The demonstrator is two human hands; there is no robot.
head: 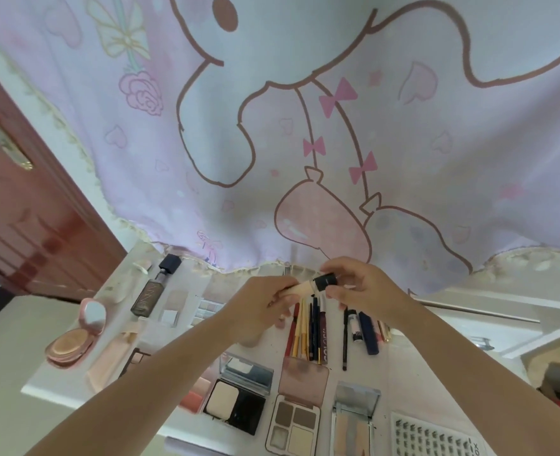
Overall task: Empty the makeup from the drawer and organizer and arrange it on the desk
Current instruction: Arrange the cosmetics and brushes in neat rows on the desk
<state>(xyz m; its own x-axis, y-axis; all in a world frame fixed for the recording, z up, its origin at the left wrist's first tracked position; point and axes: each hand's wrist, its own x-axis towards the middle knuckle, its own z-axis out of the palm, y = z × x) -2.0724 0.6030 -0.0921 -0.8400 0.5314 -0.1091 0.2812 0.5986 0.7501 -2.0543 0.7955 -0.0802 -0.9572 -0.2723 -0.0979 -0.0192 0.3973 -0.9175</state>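
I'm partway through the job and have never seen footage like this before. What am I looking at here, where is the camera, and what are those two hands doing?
There is no machine here: this is a single wide-angle camera worn on a person's head, looking forward and down, so the picture bends at the edges. The two bare arms are the wearer's own. The left hand grips a small beige tube, and the right hand pinches its black cap, above a white desk. Makeup is laid out on the desk: a pink round compact open at the left, a dark bottle lying flat, a row of pencils, and open palettes nearest the camera. A cartoon-print curtain hangs behind.
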